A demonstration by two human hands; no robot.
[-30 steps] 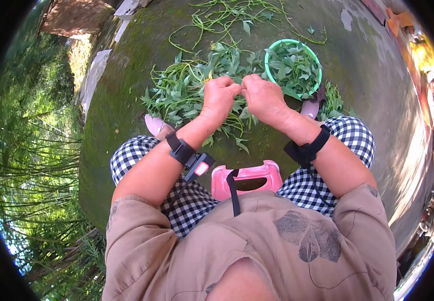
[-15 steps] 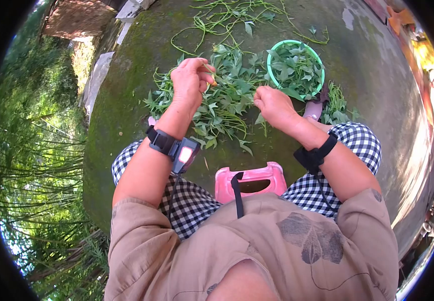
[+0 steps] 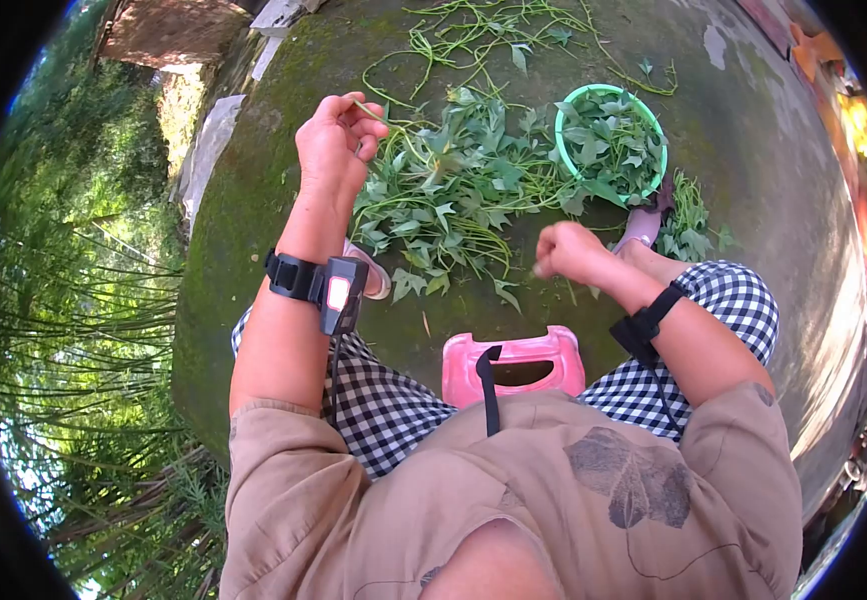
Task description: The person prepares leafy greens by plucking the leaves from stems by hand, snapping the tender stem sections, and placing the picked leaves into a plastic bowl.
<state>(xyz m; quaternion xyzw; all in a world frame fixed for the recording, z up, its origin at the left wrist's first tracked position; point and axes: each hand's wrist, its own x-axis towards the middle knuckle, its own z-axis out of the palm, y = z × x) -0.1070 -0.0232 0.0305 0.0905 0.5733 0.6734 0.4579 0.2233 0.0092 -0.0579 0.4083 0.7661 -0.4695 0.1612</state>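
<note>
My left hand (image 3: pixel 336 140) is raised at the left edge of a heap of leafy green stems (image 3: pixel 453 180), its thumb and fingers closed on a thin green stem (image 3: pixel 368 110). Lower and to the right, my right hand (image 3: pixel 573 252) is closed, with its fingertips pressed together; anything between them is too small to make out. A round basket with a light green rim (image 3: pixel 560 135) stands beyond it, filled with green leaves (image 3: pixel 608 140).
Bare long stems (image 3: pixel 473 35) lie beyond the heap. Another small bunch of greens (image 3: pixel 688 220) is beside my right foot. A pink plastic stool (image 3: pixel 463 370) is between my checkered knees. Bushes (image 3: pixel 83 300) stand at the left.
My hands were together over the heap and have come apart. The left moved left with a stem in its fingers; the right moved down and towards me.
</note>
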